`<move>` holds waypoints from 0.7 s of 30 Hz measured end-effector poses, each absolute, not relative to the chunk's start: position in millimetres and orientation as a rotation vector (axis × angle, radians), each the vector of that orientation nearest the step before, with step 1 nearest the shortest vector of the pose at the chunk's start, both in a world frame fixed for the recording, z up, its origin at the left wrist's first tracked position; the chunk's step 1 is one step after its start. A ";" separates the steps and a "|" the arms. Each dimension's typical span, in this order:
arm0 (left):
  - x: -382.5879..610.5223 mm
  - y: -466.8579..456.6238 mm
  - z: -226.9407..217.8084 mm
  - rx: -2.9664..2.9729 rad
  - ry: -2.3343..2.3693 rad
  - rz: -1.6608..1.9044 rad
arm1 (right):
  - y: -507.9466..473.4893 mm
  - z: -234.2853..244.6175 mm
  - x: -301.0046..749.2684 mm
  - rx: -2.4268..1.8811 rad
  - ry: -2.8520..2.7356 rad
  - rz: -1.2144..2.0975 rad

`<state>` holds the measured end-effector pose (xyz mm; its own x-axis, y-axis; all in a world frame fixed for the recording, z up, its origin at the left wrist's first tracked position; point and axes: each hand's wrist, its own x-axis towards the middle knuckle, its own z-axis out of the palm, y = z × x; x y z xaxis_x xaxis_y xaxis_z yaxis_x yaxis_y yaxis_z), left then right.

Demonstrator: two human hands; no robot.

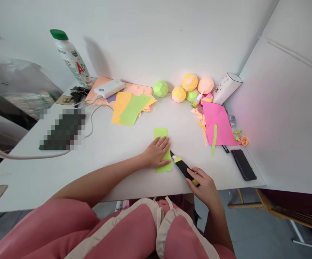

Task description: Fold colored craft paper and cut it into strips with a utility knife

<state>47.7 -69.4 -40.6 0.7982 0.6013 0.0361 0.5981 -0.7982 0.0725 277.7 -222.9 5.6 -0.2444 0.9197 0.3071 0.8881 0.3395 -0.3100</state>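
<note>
My left hand [156, 151] lies flat with fingers stretched out on a light green paper strip [161, 133] in the middle of the white table [118, 151], pressing it down. My right hand [203, 185] is wrapped round the rear end of a black and yellow utility knife [181, 165]. The knife's tip touches the strip's right edge, just beside my left fingertips.
A stack of orange, yellow and green sheets [130, 104] with a white power bank [109, 88] lies behind. Paper polyhedra [190, 88], a glue bottle [198, 98], a pink sheet [218, 122], paper scraps, a white box [226, 88] and a black phone [244, 164] sit right. A drink bottle [71, 59] stands left.
</note>
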 end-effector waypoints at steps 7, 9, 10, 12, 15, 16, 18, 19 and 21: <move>45.6 -66.1 -37.4 2.914 0.928 0.097 | -229.1 6.1 281.8 -1.627 -2.149 0.096; 44.8 -60.7 -35.6 2.906 0.901 0.168 | -228.4 6.7 281.8 -1.626 -2.156 0.104; 44.4 -57.6 -34.9 2.897 0.894 0.205 | -228.0 6.9 282.0 -1.627 -2.158 0.107; 44.0 -51.7 -34.4 2.873 0.904 0.263 | -226.9 7.2 282.8 -1.627 -2.159 0.108; 43.4 -46.8 -35.9 2.839 0.970 0.296 | -224.2 6.9 282.4 -1.617 -2.163 0.112; 43.2 -46.4 -36.6 2.826 0.995 0.292 | -222.5 6.5 281.4 -1.613 -2.164 0.113; 43.2 -46.6 -37.6 2.799 1.032 0.254 | -217.6 5.6 277.8 -1.607 -2.165 0.114; 43.4 -47.0 -37.7 2.787 1.044 0.226 | -214.7 4.9 275.7 -1.605 -2.164 0.112; 44.0 -47.3 -37.3 2.774 1.060 0.166 | -208.9 3.6 272.2 -1.602 -2.163 0.108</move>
